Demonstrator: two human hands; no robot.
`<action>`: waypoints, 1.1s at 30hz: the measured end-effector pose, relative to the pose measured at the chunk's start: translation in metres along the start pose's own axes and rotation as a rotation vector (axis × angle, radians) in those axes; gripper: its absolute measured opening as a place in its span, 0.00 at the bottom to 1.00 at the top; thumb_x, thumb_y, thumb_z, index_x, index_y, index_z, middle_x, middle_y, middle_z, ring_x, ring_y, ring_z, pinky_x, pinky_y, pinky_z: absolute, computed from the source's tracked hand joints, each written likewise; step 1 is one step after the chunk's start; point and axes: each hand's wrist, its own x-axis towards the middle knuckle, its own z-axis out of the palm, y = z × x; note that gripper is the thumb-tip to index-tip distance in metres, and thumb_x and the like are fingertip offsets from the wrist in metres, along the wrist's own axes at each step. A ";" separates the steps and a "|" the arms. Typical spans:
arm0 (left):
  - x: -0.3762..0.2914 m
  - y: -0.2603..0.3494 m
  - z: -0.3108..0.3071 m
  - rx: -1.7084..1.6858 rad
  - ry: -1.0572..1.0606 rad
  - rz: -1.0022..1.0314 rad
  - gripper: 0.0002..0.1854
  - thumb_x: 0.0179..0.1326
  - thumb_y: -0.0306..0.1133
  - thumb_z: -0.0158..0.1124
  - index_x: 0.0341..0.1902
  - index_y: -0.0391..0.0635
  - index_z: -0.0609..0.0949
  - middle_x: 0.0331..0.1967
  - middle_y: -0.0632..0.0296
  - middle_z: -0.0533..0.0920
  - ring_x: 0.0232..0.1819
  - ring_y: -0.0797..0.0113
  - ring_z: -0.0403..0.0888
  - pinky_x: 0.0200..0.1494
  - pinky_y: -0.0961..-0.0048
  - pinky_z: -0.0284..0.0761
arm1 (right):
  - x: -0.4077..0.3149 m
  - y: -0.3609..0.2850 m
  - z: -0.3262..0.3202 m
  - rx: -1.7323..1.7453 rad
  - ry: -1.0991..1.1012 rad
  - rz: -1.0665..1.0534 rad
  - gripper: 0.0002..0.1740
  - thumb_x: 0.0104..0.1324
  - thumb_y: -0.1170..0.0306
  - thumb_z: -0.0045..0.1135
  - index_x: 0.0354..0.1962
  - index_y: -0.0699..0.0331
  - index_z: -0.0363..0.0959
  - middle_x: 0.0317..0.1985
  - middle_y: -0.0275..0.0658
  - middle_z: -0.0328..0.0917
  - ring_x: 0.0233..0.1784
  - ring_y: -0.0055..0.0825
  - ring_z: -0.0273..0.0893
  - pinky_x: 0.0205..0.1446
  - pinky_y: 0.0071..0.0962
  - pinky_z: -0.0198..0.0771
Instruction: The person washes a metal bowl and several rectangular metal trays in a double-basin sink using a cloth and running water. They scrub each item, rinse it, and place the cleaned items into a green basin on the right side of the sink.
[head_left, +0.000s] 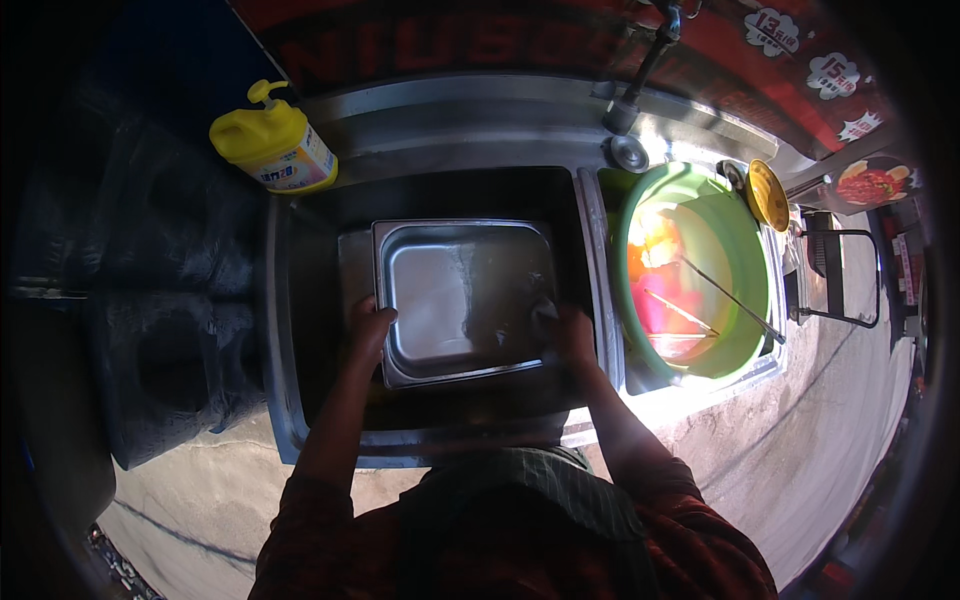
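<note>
A rectangular stainless steel food pan (427, 300) is held over the left sink basin (450, 191), its hollow side facing up. My left hand (370, 328) grips the pan's left rim, with the thumb over the edge. At the opposite side, my right hand (574, 334) is closed around a small pale wad (544, 307), perhaps a cloth or scrubber, against the pan's inner right wall. Deep shadow blurs those fingers. The pan's inside looks wet, with a few light spots toward the right.
A yellow pump bottle (281, 146) stands at the sink's back left corner. In the right basin sits a green tub (634, 315) with sunlit colourful items and thin sticks. Behind are a tap (622, 112), a metal lid (628, 154) and a yellow bowl (766, 196).
</note>
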 end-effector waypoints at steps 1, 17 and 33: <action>-0.003 0.000 -0.002 -0.057 -0.015 0.013 0.10 0.45 0.20 0.57 0.35 0.37 0.79 0.24 0.62 0.78 0.24 0.71 0.74 0.28 0.70 0.69 | -0.005 0.000 -0.003 0.101 0.009 -0.025 0.18 0.56 0.58 0.62 0.35 0.65 0.76 0.32 0.54 0.77 0.37 0.52 0.77 0.36 0.44 0.72; -0.081 0.081 -0.098 -0.001 0.196 0.276 0.14 0.44 0.19 0.55 0.38 0.40 0.80 0.30 0.67 0.79 0.30 0.77 0.74 0.36 0.76 0.70 | -0.088 0.015 -0.047 0.216 -0.031 -0.193 0.19 0.53 0.65 0.65 0.40 0.66 0.75 0.35 0.51 0.78 0.40 0.46 0.79 0.41 0.38 0.72; -0.166 0.152 -0.058 0.767 0.519 0.951 0.06 0.47 0.21 0.55 0.30 0.35 0.77 0.46 0.52 0.83 0.25 0.70 0.77 0.28 0.75 0.69 | -0.098 0.034 -0.071 0.385 -0.079 -0.338 0.22 0.52 0.67 0.64 0.45 0.66 0.76 0.41 0.50 0.78 0.45 0.44 0.78 0.47 0.33 0.71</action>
